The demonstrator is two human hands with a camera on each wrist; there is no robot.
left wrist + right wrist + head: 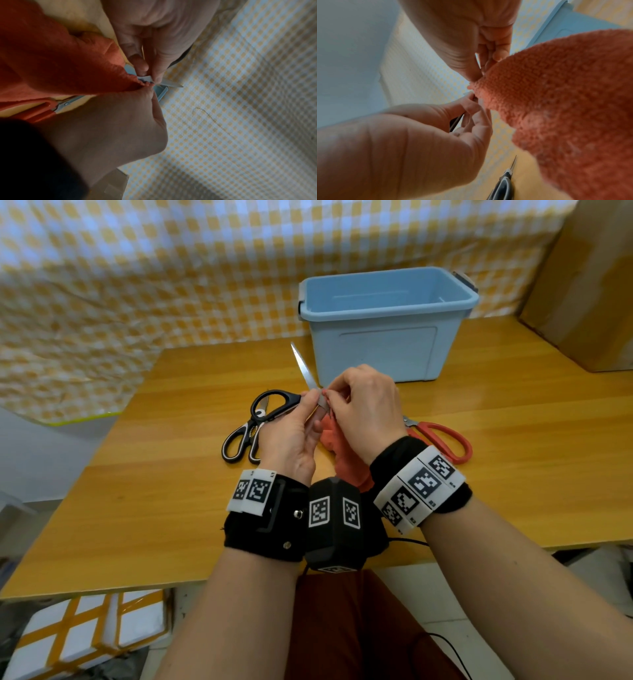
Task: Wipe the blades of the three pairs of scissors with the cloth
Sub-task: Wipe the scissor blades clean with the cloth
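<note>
Above the middle of the desk (513, 412), the black-handled scissors (274, 402) are lifted with one bare blade (301, 364) pointing up toward the blue bin (387, 302). The left hand (291, 436) pinches them near the pivot, and the right hand (366, 409) pinches the orange cloth (346, 453) round the blade's base. Judged from this, draw the cloth toward the tip, fingers off the edge. Black-and-white scissors (239, 440) and red scissors (442, 436) lie on either side.

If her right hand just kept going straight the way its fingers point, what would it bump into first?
Most likely the left hand: the right hand, pinching the orange cloth, points left at it across the scissors blade between them. Depth is hard to judge.
</note>
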